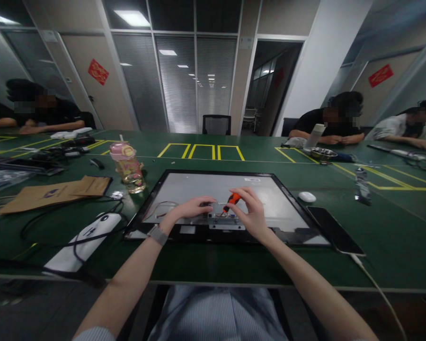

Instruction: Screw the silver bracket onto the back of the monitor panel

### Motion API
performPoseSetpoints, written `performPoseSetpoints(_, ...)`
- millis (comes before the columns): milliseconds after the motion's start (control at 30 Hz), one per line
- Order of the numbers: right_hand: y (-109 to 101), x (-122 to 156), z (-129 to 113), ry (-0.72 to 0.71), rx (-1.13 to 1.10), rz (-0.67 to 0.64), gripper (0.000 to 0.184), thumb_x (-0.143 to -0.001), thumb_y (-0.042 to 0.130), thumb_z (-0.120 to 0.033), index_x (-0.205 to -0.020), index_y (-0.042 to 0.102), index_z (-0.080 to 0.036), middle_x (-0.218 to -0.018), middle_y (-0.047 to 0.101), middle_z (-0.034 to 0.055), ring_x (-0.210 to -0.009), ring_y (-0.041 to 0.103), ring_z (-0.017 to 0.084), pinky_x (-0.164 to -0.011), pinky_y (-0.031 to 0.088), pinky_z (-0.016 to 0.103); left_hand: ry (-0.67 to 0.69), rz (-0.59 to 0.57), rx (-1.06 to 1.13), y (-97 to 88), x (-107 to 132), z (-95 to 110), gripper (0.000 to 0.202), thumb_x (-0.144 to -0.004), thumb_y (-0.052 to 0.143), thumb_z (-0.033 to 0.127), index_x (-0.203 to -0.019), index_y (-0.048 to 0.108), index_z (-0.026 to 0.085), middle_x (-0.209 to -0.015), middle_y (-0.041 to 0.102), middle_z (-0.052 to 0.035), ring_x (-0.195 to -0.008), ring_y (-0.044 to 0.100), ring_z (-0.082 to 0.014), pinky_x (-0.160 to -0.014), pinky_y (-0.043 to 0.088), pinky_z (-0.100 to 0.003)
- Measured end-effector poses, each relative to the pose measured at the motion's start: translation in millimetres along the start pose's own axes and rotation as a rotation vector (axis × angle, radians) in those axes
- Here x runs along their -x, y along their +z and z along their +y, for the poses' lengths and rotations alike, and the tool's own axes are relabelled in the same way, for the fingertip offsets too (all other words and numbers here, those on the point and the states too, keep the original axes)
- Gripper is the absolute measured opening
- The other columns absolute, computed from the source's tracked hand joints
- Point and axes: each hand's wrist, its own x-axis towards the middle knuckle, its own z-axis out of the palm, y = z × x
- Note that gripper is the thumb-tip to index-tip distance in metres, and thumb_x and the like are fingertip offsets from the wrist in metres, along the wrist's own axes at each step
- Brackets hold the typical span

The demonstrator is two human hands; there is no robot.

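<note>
A flat display panel [195, 187] with a grey back and black frame lies on the table in front of me. At its near edge sits a metal bracket [227, 226] with a small circuit board on it. My right hand [253, 213] grips an orange-and-black screwdriver [234, 198], its tip pointing down at the board. My left hand [195, 207] is closed at the bracket's upper left corner, thumb and fingertips on it; the exact contact is partly hidden. Thin wires [165, 204] run over the panel left of the bracket.
To the left are a white power strip [85, 241] with black cables, a brown paper bag [53, 193] and a pink-lidded bottle [128, 168]. A phone [335, 229] on a charging cable and a white earbud case [307, 196] lie right. Other people sit across the table.
</note>
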Motion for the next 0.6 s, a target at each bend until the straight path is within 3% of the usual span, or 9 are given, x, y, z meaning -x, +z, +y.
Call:
performPoseSetpoints(200,1.0,2.5,-0.8,0.035,-0.189,-0.151,0.043,-0.089,0.044,-0.021,-0.133,0.042,-0.026,-0.113,0.058,0.0103,-0.096,0.061,0.021,-0.085,0.051,0.041,-0.006,0.005,-0.008,1.8,-0.9,-4.0,0.043,-0.087,0.047,0.043,-0.124,0.050,0.022,-0.135,0.048,-0.0023,-0.122,0.045,-0.0189,-0.104,0.030,-0.028)
performPoseSetpoints(400,1.4,0.6,1.8,0.027,-0.003,0.011,0.031,-0.081,0.060,-0.023,-0.112,0.060,-0.024,-0.088,0.057,0.0056,-0.077,0.059,0.018,-0.074,0.052,0.035,-0.004,0.002,-0.023,0.8,-0.5,-2.3,0.044,-0.087,0.046,0.045,-0.124,0.051,0.021,-0.134,0.049,-0.0040,-0.122,0.045,-0.0194,-0.105,0.029,-0.029)
performPoseSetpoints(600,0.4,1.3,-2.3,0.041,-0.171,-0.133,0.043,-0.091,0.040,-0.020,-0.134,0.039,-0.027,-0.120,0.054,0.0111,-0.101,0.059,0.021,-0.089,0.048,0.043,-0.015,0.000,-0.006,0.6,0.4,0.1,0.044,-0.087,0.047,0.045,-0.124,0.050,0.021,-0.134,0.049,-0.0039,-0.121,0.046,-0.0202,-0.104,0.030,-0.030)
